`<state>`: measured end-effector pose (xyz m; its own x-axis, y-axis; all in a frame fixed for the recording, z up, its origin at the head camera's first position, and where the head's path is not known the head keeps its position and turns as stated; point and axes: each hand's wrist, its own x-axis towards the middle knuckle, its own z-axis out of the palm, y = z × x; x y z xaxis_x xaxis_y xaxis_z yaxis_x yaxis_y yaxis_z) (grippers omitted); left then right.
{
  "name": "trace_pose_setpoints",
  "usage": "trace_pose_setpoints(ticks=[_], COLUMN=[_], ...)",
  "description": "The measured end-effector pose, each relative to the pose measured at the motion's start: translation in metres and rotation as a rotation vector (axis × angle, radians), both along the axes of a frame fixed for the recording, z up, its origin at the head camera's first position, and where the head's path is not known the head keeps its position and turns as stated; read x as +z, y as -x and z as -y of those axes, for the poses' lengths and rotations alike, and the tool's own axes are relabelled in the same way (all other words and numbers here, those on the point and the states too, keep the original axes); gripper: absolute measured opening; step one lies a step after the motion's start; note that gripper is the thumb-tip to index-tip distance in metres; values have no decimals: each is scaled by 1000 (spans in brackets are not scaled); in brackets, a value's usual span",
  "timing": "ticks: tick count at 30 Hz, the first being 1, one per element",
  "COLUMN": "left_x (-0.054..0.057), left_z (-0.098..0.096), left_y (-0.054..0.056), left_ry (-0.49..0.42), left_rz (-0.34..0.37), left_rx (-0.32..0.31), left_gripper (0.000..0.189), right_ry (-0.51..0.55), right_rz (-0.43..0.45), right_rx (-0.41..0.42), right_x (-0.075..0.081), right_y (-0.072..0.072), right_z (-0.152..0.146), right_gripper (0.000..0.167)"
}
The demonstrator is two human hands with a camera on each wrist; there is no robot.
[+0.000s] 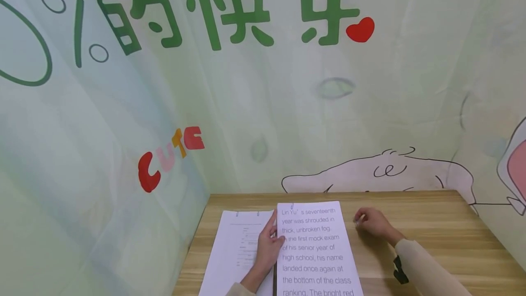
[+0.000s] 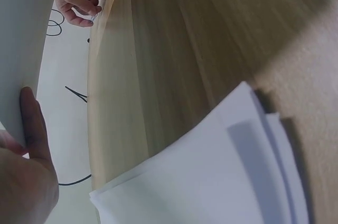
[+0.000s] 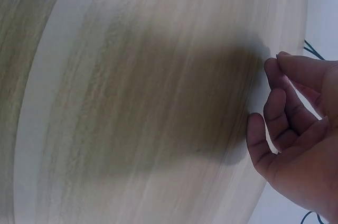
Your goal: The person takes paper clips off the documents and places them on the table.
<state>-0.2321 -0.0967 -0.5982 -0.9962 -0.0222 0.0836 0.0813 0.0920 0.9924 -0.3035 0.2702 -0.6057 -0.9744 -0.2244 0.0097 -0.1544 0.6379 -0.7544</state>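
My left hand (image 1: 269,245) grips the left edge of a stack of printed sheets (image 1: 314,250) with large English text, its thumb over the front. In the left wrist view this stack (image 2: 21,39) stands raised at the left, fingers of the left hand (image 2: 26,171) against it. One paper clip (image 1: 292,205) sits on its top edge. Right of the stack, my right hand (image 1: 374,224) hovers low over the table, thumb and forefinger pinching a small, thin paper clip (image 2: 94,17). The right wrist view shows those fingertips together, the other fingers of the right hand (image 3: 296,129) curled.
A second paper stack (image 1: 218,259) with small print lies on the wooden table (image 1: 460,241) at the left, two paper clips (image 1: 237,214) on its top edge. Behind the table hangs a printed cloth (image 1: 246,104) with green characters; it also runs along the left side.
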Motion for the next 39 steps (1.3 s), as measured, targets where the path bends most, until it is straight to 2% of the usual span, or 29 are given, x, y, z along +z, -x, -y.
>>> trace_pose_setpoints(ticks=[11, 18, 25, 33, 39], left_x=[-4, 0, -2, -4, -6], left_z=[-2, -4, -4, -4, -4], left_y=[1, -1, -2, -2, -2], left_ry=[3, 1, -8, -2, -4], left_rz=[0, 0, -10, -22, -36], left_rx=[3, -10, -35, -33, -38], left_gripper=[87, 87, 87, 87, 88], right_ry=[-82, -110, -131, -138, -141], right_rz=[88, 90, 95, 104, 78], right_rx=[-63, -55, -46, -40, -50], right_x=[2, 0, -3, -5, -7], right_y=[-2, 0, 0, 2, -1], right_z=[6, 6, 5, 4, 7], right_gripper=[10, 12, 5, 3, 10])
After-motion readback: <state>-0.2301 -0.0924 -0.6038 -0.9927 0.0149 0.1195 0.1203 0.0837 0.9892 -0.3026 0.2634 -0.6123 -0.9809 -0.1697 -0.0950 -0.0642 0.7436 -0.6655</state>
